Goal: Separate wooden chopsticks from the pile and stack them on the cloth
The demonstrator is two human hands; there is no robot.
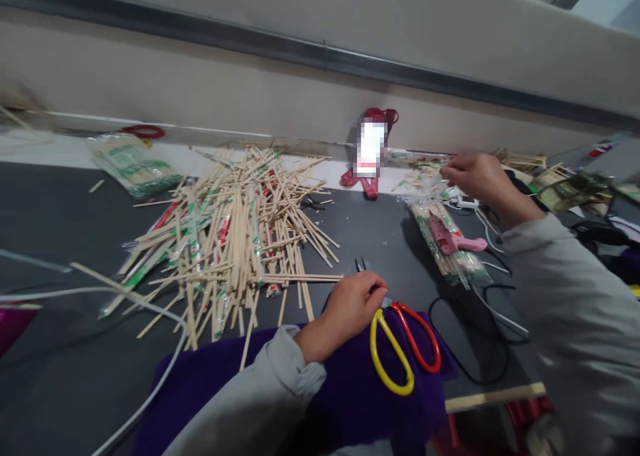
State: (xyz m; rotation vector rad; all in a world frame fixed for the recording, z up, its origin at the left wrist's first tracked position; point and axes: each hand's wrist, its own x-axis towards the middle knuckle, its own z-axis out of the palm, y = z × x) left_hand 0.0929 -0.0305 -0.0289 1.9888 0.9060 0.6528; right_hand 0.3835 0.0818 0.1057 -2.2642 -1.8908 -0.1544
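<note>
My left hand (350, 304) lies over the middle of a pair of scissors (390, 356) with one yellow and one red handle; the blade tips stick out beyond it. Its fingers are curled together, and what they hold, if anything, is hidden. Chopsticks (240, 236), many loose and some in clear wrappers, are heaped to its left. Farther off to the right, my right hand (473, 176) is raised with fingers pinched above clear plastic wrapping; anything in the pinch is too small to tell. Below it, a pink glue gun (454, 237) rests on a bagged bundle of chopsticks (440, 259).
A phone (371, 148) stands in a red holder (370, 188) against the wall. Another bagged bundle (134, 164) lies at the back left. Purple cloth (345, 403) covers the near edge. A white cable (183, 339) and black cord (493, 376) cross the grey table (60, 243).
</note>
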